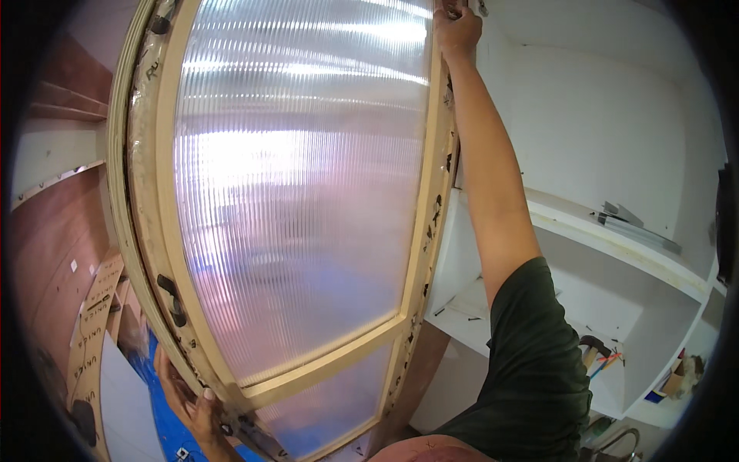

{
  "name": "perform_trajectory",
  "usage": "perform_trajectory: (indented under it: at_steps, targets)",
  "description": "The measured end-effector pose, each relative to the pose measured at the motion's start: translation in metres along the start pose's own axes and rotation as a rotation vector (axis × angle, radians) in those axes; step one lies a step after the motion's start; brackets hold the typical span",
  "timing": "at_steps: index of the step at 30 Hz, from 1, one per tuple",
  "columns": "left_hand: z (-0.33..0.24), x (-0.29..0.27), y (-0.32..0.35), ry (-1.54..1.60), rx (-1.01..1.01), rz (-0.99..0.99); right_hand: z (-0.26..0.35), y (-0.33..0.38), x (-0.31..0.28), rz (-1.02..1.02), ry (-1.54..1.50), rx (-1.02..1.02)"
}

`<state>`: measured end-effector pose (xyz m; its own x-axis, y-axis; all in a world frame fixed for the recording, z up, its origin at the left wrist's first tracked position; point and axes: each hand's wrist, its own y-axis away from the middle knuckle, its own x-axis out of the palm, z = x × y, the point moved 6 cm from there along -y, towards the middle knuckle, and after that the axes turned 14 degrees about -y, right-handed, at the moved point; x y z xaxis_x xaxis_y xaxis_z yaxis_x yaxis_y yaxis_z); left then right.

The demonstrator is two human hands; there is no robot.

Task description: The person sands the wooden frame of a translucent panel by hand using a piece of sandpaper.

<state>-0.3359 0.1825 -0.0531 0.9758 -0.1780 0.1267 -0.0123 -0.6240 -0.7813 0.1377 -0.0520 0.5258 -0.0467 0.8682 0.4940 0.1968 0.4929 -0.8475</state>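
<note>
A tall door panel with a pale wooden frame and ribbed, see-through panes stands tilted before me. A crossbar parts its large upper pane from a smaller lower one. Clear plastic film and black marks show along the frame's sides. My left hand grips the left edge low down, thumb in front and fingers round the outer side. Stretched up high, my right hand is closed at the upper right edge; its fingertips are partly hidden.
White shelving stands to the right, with metal strips on its upper board. A hammer lies on a lower shelf among small screws. Boards and blue sheeting are at the lower left, by a brown wooden wall.
</note>
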Motion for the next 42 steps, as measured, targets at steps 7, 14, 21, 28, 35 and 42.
perform_trajectory:
  at_steps: [7,14,21,28,35,42]
  targets:
    - [-0.008,0.002,0.0,-0.008,-0.013,0.007,0.001,-0.024,0.001,0.042,0.016,-0.016]
    - [-0.004,-0.001,0.002,-0.002,-0.02,-0.008,0.009,-0.025,0.024,0.066,-0.292,0.09]
    - [-0.005,0.003,0.003,-0.104,0.005,-0.002,-0.049,-0.092,0.041,0.152,-0.186,0.22]
    - [-0.001,-0.002,0.009,-0.064,-0.033,-0.025,0.039,0.003,-0.067,-0.221,-0.545,0.282]
    - [0.001,0.001,0.003,-0.044,0.015,0.017,0.058,0.172,-0.127,0.075,-0.249,0.336]
    - [0.003,0.002,0.006,-0.072,0.028,-0.022,0.07,0.197,-0.124,0.052,-0.158,0.251]
